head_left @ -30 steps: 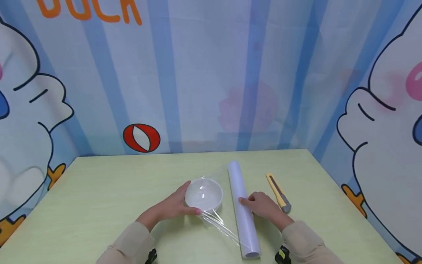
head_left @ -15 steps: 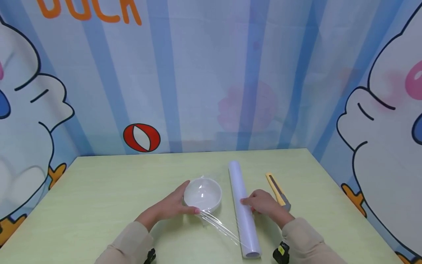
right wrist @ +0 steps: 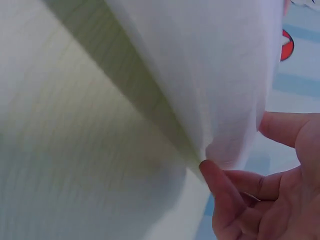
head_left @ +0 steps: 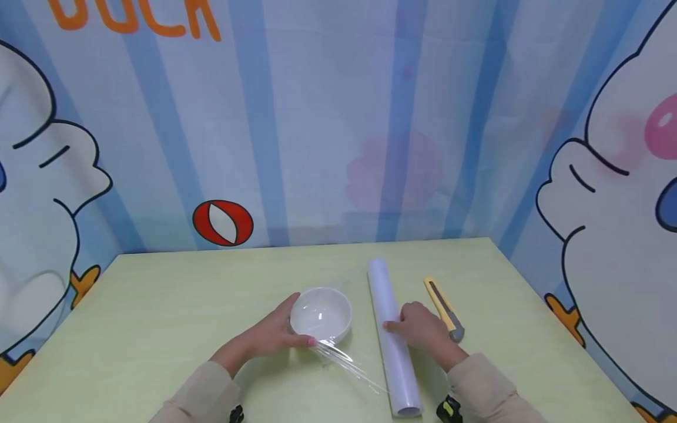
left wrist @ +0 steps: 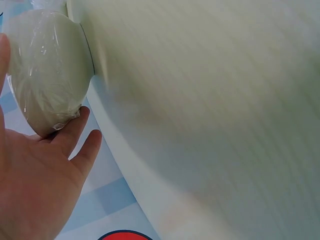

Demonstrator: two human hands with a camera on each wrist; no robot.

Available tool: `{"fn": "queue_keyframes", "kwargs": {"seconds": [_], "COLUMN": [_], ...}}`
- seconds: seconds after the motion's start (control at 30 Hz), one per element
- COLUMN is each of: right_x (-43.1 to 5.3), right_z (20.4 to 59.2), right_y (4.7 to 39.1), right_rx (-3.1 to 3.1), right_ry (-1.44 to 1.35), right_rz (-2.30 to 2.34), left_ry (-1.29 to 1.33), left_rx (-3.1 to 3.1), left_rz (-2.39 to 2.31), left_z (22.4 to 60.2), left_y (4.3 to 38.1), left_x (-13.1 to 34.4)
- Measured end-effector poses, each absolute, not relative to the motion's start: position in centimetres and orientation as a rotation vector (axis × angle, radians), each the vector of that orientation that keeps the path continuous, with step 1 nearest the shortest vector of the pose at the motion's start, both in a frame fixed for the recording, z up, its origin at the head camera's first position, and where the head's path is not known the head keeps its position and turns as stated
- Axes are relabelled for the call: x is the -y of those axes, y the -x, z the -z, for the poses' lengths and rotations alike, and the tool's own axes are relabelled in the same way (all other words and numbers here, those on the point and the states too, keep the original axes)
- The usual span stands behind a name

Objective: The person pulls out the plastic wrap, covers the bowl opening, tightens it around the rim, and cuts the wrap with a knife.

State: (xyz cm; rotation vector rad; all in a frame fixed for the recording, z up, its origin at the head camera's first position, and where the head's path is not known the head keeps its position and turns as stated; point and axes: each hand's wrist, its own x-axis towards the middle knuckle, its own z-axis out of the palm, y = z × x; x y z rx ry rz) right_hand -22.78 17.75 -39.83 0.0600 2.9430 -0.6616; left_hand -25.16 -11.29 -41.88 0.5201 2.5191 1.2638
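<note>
Left hand is spread wide around the left side of the white bowl, thumb at the near rim, fingers along the wall, so it has hold of the bowl. Right hand is part-curled on the film roll, thumb on top, fingers down the right flank; grip spans the roll's width. Bowl sits mouth up, left of the roll, with a gap between. Its inside reads plain white with glare spots; can't tell if film spans the mouth. Clear film clings to the bowl's outside in the left wrist view, and gathers into a narrow strip from near rim to the roll's near end. Roll lies flat, long axis running away from the person, far end slightly left, hollow near end facing back. Yellow-grey cutter lies right of the roll by the right hand, grey end nearest, axis slanted like the roll's but more. All on the pale green desk, striped blue backdrop behind.
</note>
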Motion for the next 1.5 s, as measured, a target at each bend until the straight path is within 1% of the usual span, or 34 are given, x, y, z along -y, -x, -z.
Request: {"fn": "queue_keyframes", "kwargs": {"seconds": [0.13,0.2,0.3,0.47,0.57,0.97,1.23,1.5], "right_x": [-17.0,-16.8,-17.1,-17.9,-18.2,-18.1,-18.6,-19.4], "right_z": [39.9,39.9,40.1,40.4,40.2,40.0,40.3,40.6], "right_y": [22.6,22.5,22.2,21.8,21.8,21.6,21.3,21.7], "right_rx": [-3.05,-3.073,-3.048,-2.88,-2.815,-2.869,-2.843,-2.788], "right_ry": [-0.003,0.009,-0.007,-0.01,0.011,0.017,0.009,0.032], "right_rz": [0.379,0.324,0.408,0.762,0.867,0.767,0.782,0.836], "left_ry": [-0.51,-0.502,-0.474,-0.452,-0.452,-0.479,-0.528,-0.504], "left_rx": [-2.524,-2.525,-2.528,-2.528,-2.53,-2.554,-2.53,-2.535], "left_rz": [-1.263,-1.261,-1.254,-1.235,-1.219,-1.215,-1.241,-1.239], "left_z": [41.7,41.7,41.7,41.7,41.6,41.6,42.0,42.0], "left_y": [24.9,24.7,24.6,24.6,24.6,24.1,24.1,24.4], "left_x": [11.5,11.6,11.6,11.7,11.7,12.2,12.0,11.9]}}
